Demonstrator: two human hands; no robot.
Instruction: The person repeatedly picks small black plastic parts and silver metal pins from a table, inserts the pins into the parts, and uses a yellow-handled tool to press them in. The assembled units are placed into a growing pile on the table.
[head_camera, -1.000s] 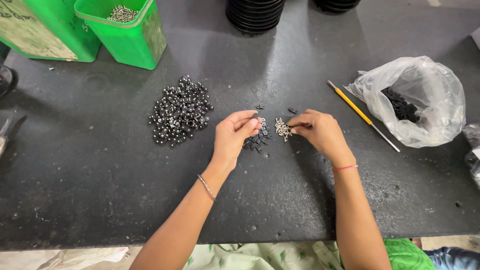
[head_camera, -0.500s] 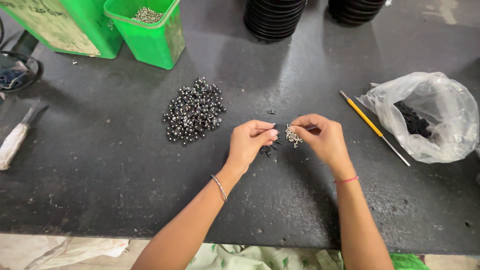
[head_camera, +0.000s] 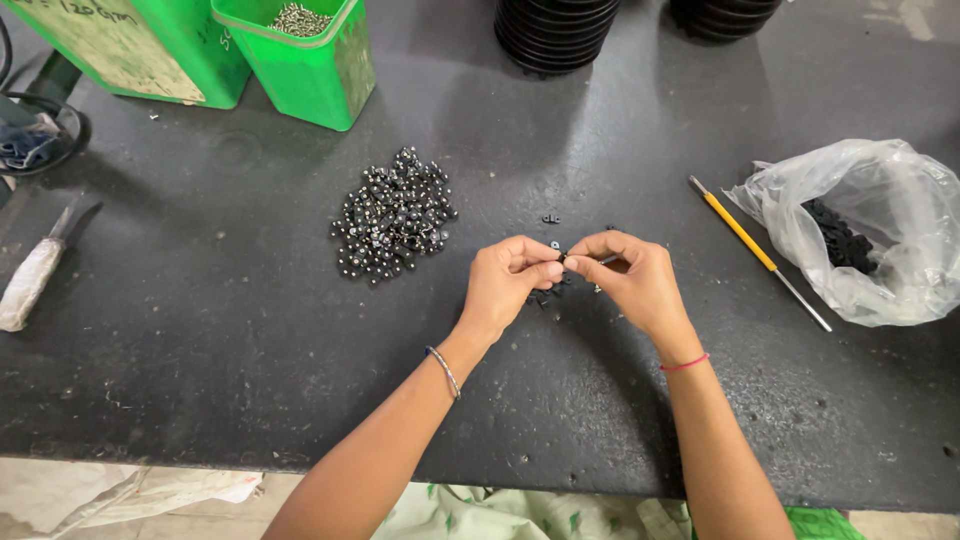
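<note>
Small part: a tiny black piece (head_camera: 562, 258) sits pinched where both hands' fingertips meet, just above the dark table (head_camera: 200, 360).
Risk: so small a piece could slip from the pinch and get lost among the loose bits (head_camera: 545, 296) under the hands.
Left hand (head_camera: 510, 283): fingers curled, thumb and forefinger closed on the piece.
Right hand (head_camera: 632, 278): fingers bent, tips closed on the same piece; whether the palm holds more cannot be told.
Nearby: pile of black parts (head_camera: 392, 214) to the left; plastic bag (head_camera: 870, 230) and yellow-handled tool (head_camera: 757, 250) well to the right.
</note>
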